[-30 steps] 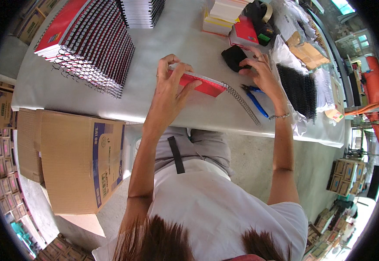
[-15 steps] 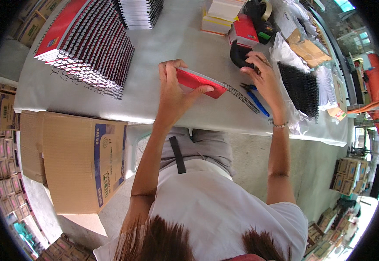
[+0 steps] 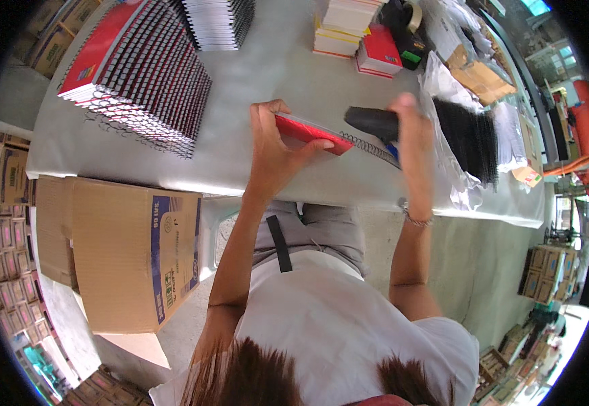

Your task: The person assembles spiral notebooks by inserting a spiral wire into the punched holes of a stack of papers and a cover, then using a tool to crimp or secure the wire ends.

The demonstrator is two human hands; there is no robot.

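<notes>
My left hand (image 3: 272,150) is closed on a red-covered notebook (image 3: 306,134), held tilted above the table with the thumb along its near side. From the notebook's right end sticks out a dark spiral binding coil (image 3: 374,147), partly inserted along the edge. My right hand (image 3: 413,132), smeared by motion, grips a thick black hand-held tool (image 3: 370,121) whose blunt end points left, just above the coil. Pliers with blue handles (image 3: 393,149) lie beneath, mostly hidden by the right hand and tool.
A tall stack of red spiral notebooks (image 3: 146,81) stands at the left, another white-paged stack (image 3: 221,24) behind it. Small red and yellow pads (image 3: 379,54) sit at the back. Black coils (image 3: 467,139) on plastic lie at the right. A cardboard box (image 3: 122,250) stands left of me.
My right hand has taken hold of the black tool, lifted it and swung it left toward the coil. The left hand keeps the notebook in nearly the same place.
</notes>
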